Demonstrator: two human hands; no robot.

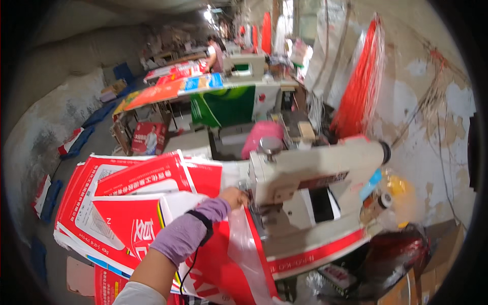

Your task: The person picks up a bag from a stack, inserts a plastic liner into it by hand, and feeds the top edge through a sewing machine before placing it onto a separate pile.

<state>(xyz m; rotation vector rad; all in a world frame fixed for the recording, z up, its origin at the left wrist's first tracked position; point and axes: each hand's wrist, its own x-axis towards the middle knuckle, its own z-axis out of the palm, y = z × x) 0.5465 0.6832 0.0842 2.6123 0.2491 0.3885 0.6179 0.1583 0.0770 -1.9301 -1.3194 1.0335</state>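
My left hand reaches in from the lower left, in a purple sleeve cover with a black strap and cable at the wrist. Its fingers are closed on the top edge of a red and white printed sack, right beside the needle end of a beige sewing machine. The sack hangs down toward me, with a clear plastic-looking layer along its right side. Under my forearm and to its left lies a pile of similar flat sacks. No part of my right hand shows.
A thread cone and a yellow plastic bag stand right of the machine. Red strands hang by the wall. Beyond are a pink cloth and more tables, where another person works. A cardboard box sits lower right.
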